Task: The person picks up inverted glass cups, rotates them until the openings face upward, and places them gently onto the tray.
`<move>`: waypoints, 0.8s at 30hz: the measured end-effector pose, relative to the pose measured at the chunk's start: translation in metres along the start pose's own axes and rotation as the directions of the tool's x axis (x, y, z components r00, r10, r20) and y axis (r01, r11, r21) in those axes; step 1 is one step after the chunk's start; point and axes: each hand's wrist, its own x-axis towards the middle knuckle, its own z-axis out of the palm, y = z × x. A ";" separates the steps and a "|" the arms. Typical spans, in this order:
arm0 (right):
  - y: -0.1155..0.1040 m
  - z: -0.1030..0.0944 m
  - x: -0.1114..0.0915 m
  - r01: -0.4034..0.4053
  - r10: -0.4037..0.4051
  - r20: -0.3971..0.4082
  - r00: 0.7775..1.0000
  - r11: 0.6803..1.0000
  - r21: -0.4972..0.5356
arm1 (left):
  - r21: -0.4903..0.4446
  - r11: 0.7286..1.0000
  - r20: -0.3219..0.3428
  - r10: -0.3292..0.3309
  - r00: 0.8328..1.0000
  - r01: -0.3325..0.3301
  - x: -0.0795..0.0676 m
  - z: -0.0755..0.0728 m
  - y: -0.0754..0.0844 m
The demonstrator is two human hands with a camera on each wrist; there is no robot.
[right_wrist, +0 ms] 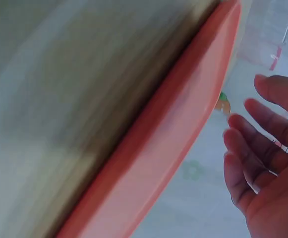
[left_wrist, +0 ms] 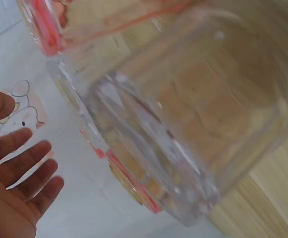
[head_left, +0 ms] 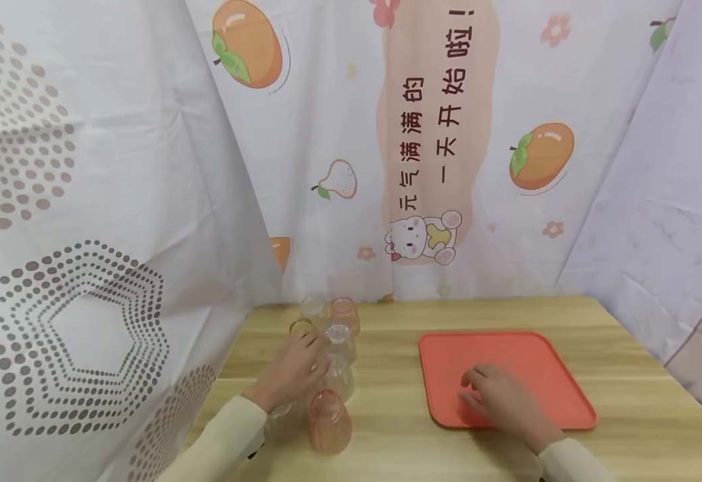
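Observation:
Several clear and pink tumblers stand close together on the left of the table, seemingly base up. My left hand (head_left: 299, 365) is over this cluster, its fingers spread and relaxed in the left wrist view, holding nothing. Nearest to that wrist camera is a clear tumbler (left_wrist: 208, 104). At the front of the cluster is a pink tumbler (head_left: 330, 432), with a clear tumbler (head_left: 340, 383) behind it. An amber-rimmed tumbler (head_left: 301, 325) is partly hidden by my left hand. Above a red tray (head_left: 531, 355), my right hand (head_left: 504, 402) hangs loosely curled around nothing.
The wooden table (head_left: 387, 375) carries the tray on its right side. A printed curtain (head_left: 338, 100) hangs along the back edge. Another patterned cloth (head_left: 116, 201) hangs close by on the left, and a pale cloth (head_left: 658, 201) on the right.

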 end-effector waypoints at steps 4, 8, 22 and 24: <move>-0.009 0.010 -0.006 0.027 -0.029 0.024 0.999 0.997 0.070 | 0.027 1.000 0.027 0.010 1.000 -0.011 -0.005 0.004 0.007; -0.017 0.023 -0.013 0.101 -0.100 -0.012 0.995 0.988 0.120 | 0.080 0.994 0.041 0.066 0.997 -0.069 -0.013 0.012 0.013; -0.020 0.034 -0.014 0.134 -0.169 0.082 0.982 0.935 0.330 | -0.058 0.965 -0.010 0.257 0.966 -0.257 -0.020 0.013 0.024; -0.019 0.034 -0.013 0.155 -0.186 0.062 0.981 0.931 0.331 | -0.048 0.965 -0.006 0.257 0.966 -0.257 -0.020 0.013 0.025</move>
